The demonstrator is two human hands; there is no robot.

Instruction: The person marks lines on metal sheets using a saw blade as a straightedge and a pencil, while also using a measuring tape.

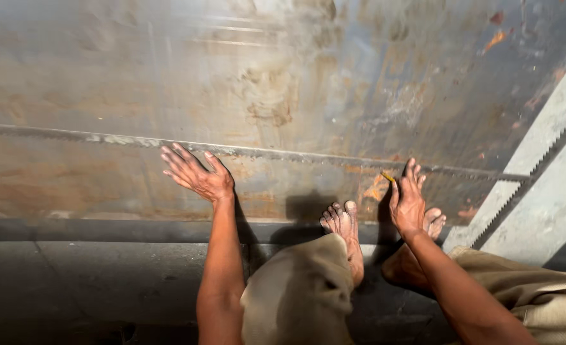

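- Left hand [196,174]: fingers [175,160] spread and flat, palm pressed on the big rusty steel sheet [283,83], gripping nothing. It lies just near of the long marked line [91,137] that crosses the sheet from left to right.
- Right hand [408,199]: fingers pinched on a small yellow marker [387,176], tip at or just above the same line, farther right. Whether the tip touches the steel cannot be told.
- Judged advice: keep the left palm planted as the brace, and draw the marker along the line in short pulls, wrist low, so the stroke does not wander on the pitted rust.
- Bare feet: one foot [343,223] rests on the near edge of the sheet between the hands, the other [433,222] just behind the right wrist. Khaki trousers [302,294] fill the near middle.
- A pale beam [544,140] with a dark serrated line runs diagonally at far right, meeting the marked line.
- Dark floor [72,281] lies near and left of the sheet.
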